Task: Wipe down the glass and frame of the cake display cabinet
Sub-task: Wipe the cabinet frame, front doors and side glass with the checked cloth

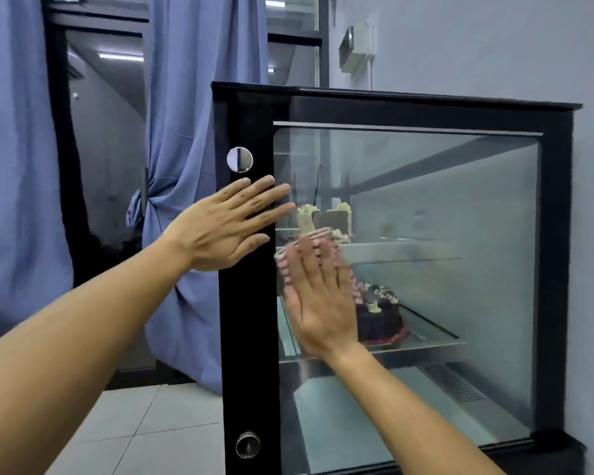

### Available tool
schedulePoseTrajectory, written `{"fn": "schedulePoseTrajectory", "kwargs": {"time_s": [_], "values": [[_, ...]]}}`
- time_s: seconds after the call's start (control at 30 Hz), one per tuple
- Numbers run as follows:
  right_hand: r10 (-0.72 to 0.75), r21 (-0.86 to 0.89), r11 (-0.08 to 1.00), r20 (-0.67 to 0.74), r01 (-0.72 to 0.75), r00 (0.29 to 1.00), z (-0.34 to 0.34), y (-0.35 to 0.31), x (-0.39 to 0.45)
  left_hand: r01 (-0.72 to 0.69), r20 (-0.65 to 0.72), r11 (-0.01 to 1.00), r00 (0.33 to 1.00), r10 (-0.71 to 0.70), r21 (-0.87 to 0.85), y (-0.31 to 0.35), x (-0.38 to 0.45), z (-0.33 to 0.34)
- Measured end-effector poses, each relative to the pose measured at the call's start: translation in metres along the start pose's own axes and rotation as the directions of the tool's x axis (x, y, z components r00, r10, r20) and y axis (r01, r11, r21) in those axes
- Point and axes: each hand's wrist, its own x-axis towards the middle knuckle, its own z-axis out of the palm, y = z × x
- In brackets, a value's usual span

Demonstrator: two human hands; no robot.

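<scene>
Cabinet (pixel 559 269) stands on tiled floor (pixel 144 423), against grey wall, blue curtain (pixel 192 132) just beside its left post. Judged heavy, rigid; not to be lifted, only braced.

Left hand (pixel 227 228): fingers straight and together, palm laid flat on black frame post (pixel 247 337), fingertips reaching onto glass (pixel 443 217) edge. Post is matte black, w/ round chrome disc (pixel 239 159) above the hand and lock (pixel 248 445) low down.

Right hand (pixel 319 303): flat, fingers slightly spread, pressing cloth (pixel 290 260) against glass near left edge, approx. mid-height. Cloth: soft, thin, pink/white stripe, limp; judged best driven by flat palm, not pinched. Hand is blurred.

Glass: smooth, hard, reflective, rounded corners; judged slippery and breakable, so even moderate pressure is advised. Inside: dark cake (pixel 381 320) on lower shelf, slices (pixel 323 217) on upper shelf.
</scene>
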Motion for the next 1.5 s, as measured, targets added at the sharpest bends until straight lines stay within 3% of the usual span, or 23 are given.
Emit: {"fn": "schedulePoseTrajectory", "kwargs": {"time_s": [0.07,0.13,0.23,0.27,0.37,0.4,0.47,0.5,0.57,0.63,0.73,0.8,0.9,0.97,1.0,1.07,1.13,1.2,1.27,1.33,1.37,1.43,1.5], "values": [[-0.356,0.018,0.934,0.09,0.356,0.93,0.012,-0.027,-0.043,0.044,-0.011,0.999,0.999,-0.044,-0.016,0.004,0.0,-0.002],[-0.604,0.01,0.791,0.173,0.612,0.778,0.018,-0.037,-0.093,0.069,-0.003,0.997,0.998,-0.069,-0.021,0.009,0.0,-0.002],[-0.788,0.007,0.587,0.237,0.81,0.569,0.012,-0.021,-0.089,0.085,0.006,0.996,0.996,-0.085,-0.012,0.01,-0.002,-0.001],[-0.788,0.001,0.59,0.216,0.807,0.576,0.01,-0.013,-0.065,0.095,0.005,0.995,0.995,-0.095,-0.01,0.011,-0.003,-0.001],[-0.442,0.003,0.897,0.045,0.442,0.896,-0.001,-0.005,0.012,0.101,0.0,0.994,0.995,-0.101,-0.035,0.013,-0.003,-0.002],[-0.328,0.027,0.944,0.018,0.328,0.944,-0.003,-0.008,0.024,0.101,-0.001,0.994,0.995,-0.101,-0.039,0.013,-0.003,-0.002],[-0.36,0.021,0.933,0.044,0.359,0.932,0.001,-0.013,0.009,0.099,-0.003,0.995,0.995,-0.099,-0.034,0.013,-0.003,-0.003],[-0.47,0.01,0.882,0.087,0.471,0.878,0.004,-0.015,-0.013,0.106,-0.002,0.994,0.994,-0.106,-0.032,0.014,-0.003,-0.003],[-0.714,0.0,0.682,0.216,0.732,0.666,0.009,-0.021,-0.074,0.13,0.0,0.991,0.992,-0.13,-0.033,0.016,-0.004,-0.004],[-0.806,0.0,0.522,0.328,0.853,0.493,0.009,-0.029,-0.124,0.131,0.001,0.991,0.991,-0.131,-0.035,0.019,-0.004,-0.004],[-0.825,0.007,0.469,0.361,0.883,0.435,0.005,-0.022,-0.113,0.137,-0.011,0.99,0.991,-0.137,-0.034,0.017,-0.005,-0.003],[-0.774,-0.009,0.593,0.269,0.805,0.573,-0.001,-0.012,-0.071,0.138,-0.013,0.99,0.99,-0.139,-0.036,0.019,-0.004,-0.003],[-0.416,-0.001,0.908,0.131,0.419,0.9,-0.006,-0.006,-0.018,0.134,-0.018,0.99,0.991,-0.135,-0.036,0.02,-0.003,-0.001],[-0.365,0.009,0.93,0.099,0.366,0.926,0.001,-0.016,-0.028,0.136,-0.019,0.99,0.99,-0.137,-0.04,0.019,-0.004,-0.002],[-0.463,0.0,0.884,0.12,0.467,0.878,0.006,-0.022,-0.048,0.138,-0.017,0.99,0.99,-0.138,-0.039,0.019,-0.005,-0.002],[-0.712,0.017,0.683,0.239,0.73,0.661,0.013,-0.037,-0.097,0.142,-0.019,0.989,0.99,-0.143,-0.031,0.02,-0.005,-0.001],[-0.807,0.058,0.529,0.344,0.847,0.48,0.014,-0.04,-0.121,0.145,-0.026,0.989,0.989,-0.146,-0.039,0.019,-0.004,-0.001],[-0.844,0.061,0.465,0.331,0.883,0.422,0.012,-0.028,-0.095,0.137,-0.037,0.99,0.99,-0.139,-0.038,0.018,-0.006,0.002],[-0.779,0.043,0.61,0.217,0.792,0.588,0.004,-0.009,-0.04,0.138,-0.046,0.99,0.989,-0.139,-0.033,0.018,-0.005,0.002],[-0.533,0.005,0.845,0.094,0.535,0.841,-0.008,0.014,0.012,0.135,-0.047,0.99,0.99,-0.136,-0.034,0.018,-0.004,0.002],[-0.405,-0.001,0.914,0.052,0.406,0.913,-0.013,0.021,0.026,0.138,-0.048,0.99,0.989,-0.139,-0.027,0.019,-0.004,0.002],[-0.262,0.023,0.965,0.011,0.262,0.965,-0.013,0.021,0.028,0.146,-0.044,0.989,0.988,-0.147,-0.018,0.019,-0.004,0.0],[-0.26,0.034,0.965,0.033,0.259,0.965,-0.003,0.005,-0.013,0.151,-0.028,0.988,0.988,-0.152,-0.027,0.021,-0.005,-0.002]]}}
